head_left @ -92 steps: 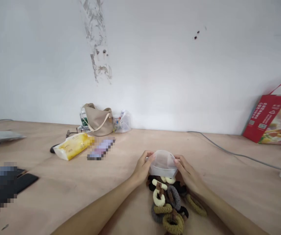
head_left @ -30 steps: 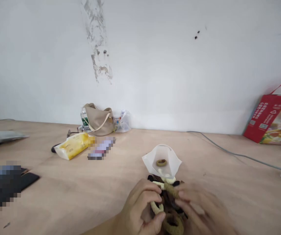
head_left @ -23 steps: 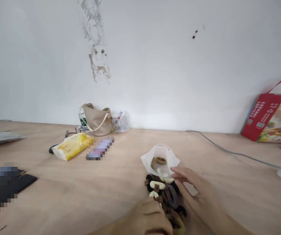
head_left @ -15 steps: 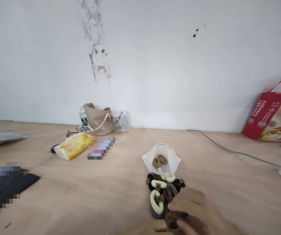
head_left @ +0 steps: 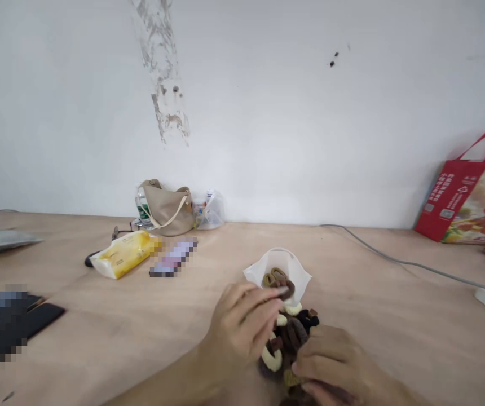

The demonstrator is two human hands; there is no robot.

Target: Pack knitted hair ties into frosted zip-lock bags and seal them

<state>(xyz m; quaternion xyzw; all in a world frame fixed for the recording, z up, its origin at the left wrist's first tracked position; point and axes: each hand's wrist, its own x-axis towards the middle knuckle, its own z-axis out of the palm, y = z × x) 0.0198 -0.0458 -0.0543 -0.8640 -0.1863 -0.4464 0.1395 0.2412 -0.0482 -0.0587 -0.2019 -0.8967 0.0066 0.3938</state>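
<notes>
My left hand (head_left: 245, 321) reaches to the mouth of a white pouch (head_left: 301, 277), its fingertips closed on a brown fuzzy hair tie (head_left: 289, 290). Inside the pouch lie olive hair ties (head_left: 269, 279). Just in front is a heap of fuzzy hair ties, among them a cream one (head_left: 271, 362), a black one (head_left: 309, 320) and a dark greyish-brown one (head_left: 296, 332); my left hand covers part of it. At the heap's near right side, my right hand (head_left: 335, 361) pinches an olive hair tie (head_left: 292, 379).
A yellow tissue pack (head_left: 128, 254), a pixelated phone (head_left: 175, 256) and a beige handbag (head_left: 168, 208) are to the left. A red shopping bag (head_left: 458, 192) stands at the right, with a grey cable (head_left: 398, 260) crossing the wooden tabletop (head_left: 141, 332).
My left hand has moved up from the bottom edge to the pouch, carrying a brown hair tie. My right hand stays near the heap, with an olive hair tie now showing at its fingers.
</notes>
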